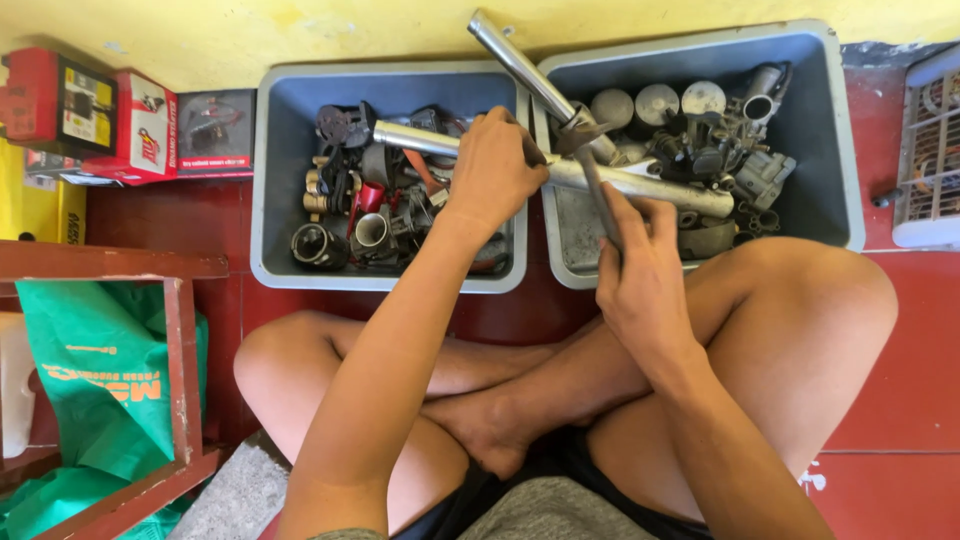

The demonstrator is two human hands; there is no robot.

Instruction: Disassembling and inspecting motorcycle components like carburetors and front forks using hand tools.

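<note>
Left hand [495, 165] clenches the long metal tube [640, 183] lying across both grey bins [390, 278], right hand [640, 285] grasps a thin tool [598, 200] against it; a slip risks dropping the tube onto the crossed legs [480, 400] below.

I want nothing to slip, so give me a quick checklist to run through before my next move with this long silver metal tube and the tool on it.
1. Left hand wrapped around the long silver metal tube: ok.
2. Right hand gripping the dark tool handle: ok.
3. Tool head seated on the tube: cannot tell, the joint is too cluttered to read.
4. Tube supported across the two grey plastic bins: ok, it spans their shared rims.
5. Second silver tube lying clear of the tool: not ok, it crosses right at the tool head.
6. Bare crossed legs directly under the work: not ok.
</note>
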